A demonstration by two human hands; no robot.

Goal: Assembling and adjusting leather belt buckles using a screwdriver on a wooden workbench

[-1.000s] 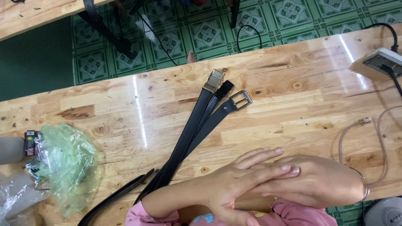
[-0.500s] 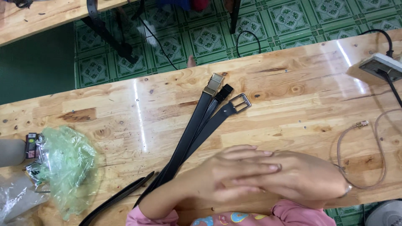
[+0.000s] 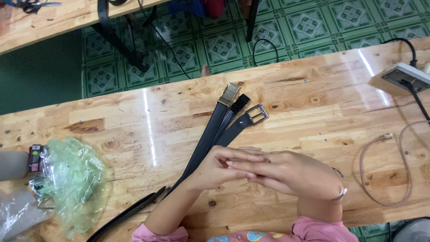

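Both hands are laid together, the right hand (image 3: 291,175) over the left hand (image 3: 219,168), open and holding nothing, just above the black leather belts (image 3: 215,134) lying untouched on the glossy wooden desk (image 3: 313,103).

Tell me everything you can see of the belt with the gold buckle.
The belt with the gold buckle is a black, leather-looking strap lying flat on the wooden table, running diagonally. Its boxy gold clasp sits at the far end. It lies against two other black belts; its near part passes under the hands.
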